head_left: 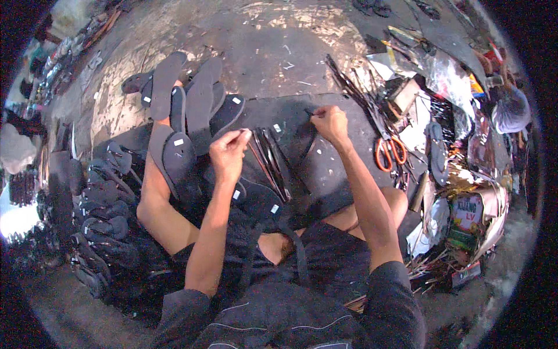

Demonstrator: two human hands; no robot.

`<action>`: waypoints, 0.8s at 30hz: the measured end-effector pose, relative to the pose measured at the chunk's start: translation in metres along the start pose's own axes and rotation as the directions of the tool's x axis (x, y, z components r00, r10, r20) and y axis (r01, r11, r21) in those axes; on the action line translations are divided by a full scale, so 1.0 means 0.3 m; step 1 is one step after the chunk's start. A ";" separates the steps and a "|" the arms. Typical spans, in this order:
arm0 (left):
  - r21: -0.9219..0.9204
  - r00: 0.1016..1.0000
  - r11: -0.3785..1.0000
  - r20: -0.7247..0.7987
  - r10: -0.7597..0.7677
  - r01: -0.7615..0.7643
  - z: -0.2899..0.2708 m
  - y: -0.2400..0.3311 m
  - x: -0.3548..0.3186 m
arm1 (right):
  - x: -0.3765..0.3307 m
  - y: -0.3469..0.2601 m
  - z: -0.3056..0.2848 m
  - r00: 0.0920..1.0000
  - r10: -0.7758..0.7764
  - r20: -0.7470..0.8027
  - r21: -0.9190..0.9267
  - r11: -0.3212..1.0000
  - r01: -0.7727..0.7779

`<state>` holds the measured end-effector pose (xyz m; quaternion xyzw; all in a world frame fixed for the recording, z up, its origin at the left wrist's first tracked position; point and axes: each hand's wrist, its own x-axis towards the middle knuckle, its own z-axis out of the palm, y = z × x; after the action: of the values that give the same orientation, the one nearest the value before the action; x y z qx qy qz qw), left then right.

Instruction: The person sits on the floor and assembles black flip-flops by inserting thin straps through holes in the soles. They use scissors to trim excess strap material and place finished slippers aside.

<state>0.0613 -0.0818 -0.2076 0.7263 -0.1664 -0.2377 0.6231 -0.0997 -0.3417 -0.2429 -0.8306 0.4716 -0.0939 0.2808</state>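
Pinching a small dark piece (310,113) near the mat (360,125)'s far edge, the right hand (331,123) could drop it if its grip slackens; the left hand (228,154) pinches too, contents unclear.

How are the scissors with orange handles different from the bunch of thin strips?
The scissors have bright orange ring handles, but the strips look mostly dark, with no rings. The scissors lie to the right of the right hand; the strips lie between it and the left hand. Both look long.
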 end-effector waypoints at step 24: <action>-0.088 0.938 0.937 0.050 0.344 -0.339 -0.142 0.398 -0.385 | -0.593 -0.407 -0.121 0.994 -0.110 0.026 0.846 0.532 0.037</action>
<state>-0.0047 -0.0047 -0.0695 0.6534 -0.3006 -0.1555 0.6772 -0.1213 -0.1579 -0.1258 -0.6142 0.3219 -0.2896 0.6597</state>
